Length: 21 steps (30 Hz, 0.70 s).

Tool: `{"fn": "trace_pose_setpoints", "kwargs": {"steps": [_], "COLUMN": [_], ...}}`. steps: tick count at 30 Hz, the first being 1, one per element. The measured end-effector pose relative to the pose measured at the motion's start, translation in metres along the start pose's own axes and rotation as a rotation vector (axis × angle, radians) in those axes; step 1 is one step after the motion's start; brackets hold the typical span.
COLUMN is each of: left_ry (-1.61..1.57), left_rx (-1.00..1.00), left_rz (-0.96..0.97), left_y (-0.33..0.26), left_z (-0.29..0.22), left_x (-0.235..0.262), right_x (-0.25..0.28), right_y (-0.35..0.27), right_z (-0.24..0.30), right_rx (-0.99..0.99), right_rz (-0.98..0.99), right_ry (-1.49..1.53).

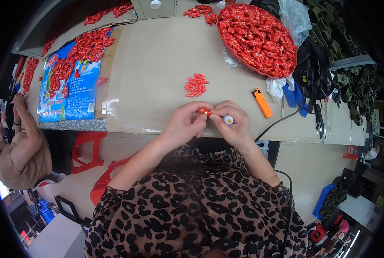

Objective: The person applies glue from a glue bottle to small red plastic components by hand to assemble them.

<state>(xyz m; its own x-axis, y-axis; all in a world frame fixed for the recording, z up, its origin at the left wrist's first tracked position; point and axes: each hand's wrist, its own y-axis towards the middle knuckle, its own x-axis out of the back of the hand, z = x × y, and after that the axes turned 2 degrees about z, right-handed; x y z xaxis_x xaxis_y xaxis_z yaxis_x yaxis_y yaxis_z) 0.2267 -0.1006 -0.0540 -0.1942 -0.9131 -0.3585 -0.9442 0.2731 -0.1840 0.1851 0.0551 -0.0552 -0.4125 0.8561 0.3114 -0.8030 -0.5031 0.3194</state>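
- We sit at a long, pale-covered worktable [153, 51], its near edge just in front of us.
- To our left, a co-worker [20, 159] in a brown top sits at the same side, forearms reaching toward the table.
- We wear a leopard-print top [200, 206], which fills the lower middle of our view.
- At the left, a blue printed sheet [82, 92] lies flat on the table, heaped with small red pieces.
- Far right of centre, we have a round red basin [269, 75] piled full of similar red pieces.
- A clear plastic bag [296, 19] sits bunched against the basin's right side.
- Our left hand [187, 120] has thumb and fingertips pinched on one small piece; our right hand [235, 124] meets it there, fingertips closed on the other end.
- Just beyond our hands lies a loose cluster of plain red pieces [195, 84].
- An orange lighter [263, 103] lies to the right of our hands.
- We keep a small white tube [228, 120] tucked in the right hand, its yellow-centred end showing.
- The gold-marked red piece [205, 111] is between our fingertips, above the table's near edge.
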Motion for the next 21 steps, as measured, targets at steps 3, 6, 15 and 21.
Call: {"fn": "trace_pose_setpoints", "kwargs": {"steps": [3,6,15,21], "left_ry": [-0.030,-0.034,0.030,0.020], "left_rx": [-0.001,-0.003,0.015,0.013], "left_rz": [0.022,0.038,0.003,0.007], "left_y": [0.0001,0.0003,-0.0004,-0.0007], "left_z": [0.0012,0.0015,-0.0011,-0.0025], "left_x": [0.0011,0.0022,-0.0004,-0.0007], "right_x": [0.0003,0.0002,-0.0005,-0.0003], "right_y": [-0.0004,-0.0003,0.0005,0.0005], "right_z": [0.0003,0.0006,0.0003,0.0010], "right_rx": [0.001,-0.007,-0.003,-0.006], "right_rz": [0.003,0.006,0.013,0.013], "right_ry": [0.003,0.010,0.008,0.009]}}
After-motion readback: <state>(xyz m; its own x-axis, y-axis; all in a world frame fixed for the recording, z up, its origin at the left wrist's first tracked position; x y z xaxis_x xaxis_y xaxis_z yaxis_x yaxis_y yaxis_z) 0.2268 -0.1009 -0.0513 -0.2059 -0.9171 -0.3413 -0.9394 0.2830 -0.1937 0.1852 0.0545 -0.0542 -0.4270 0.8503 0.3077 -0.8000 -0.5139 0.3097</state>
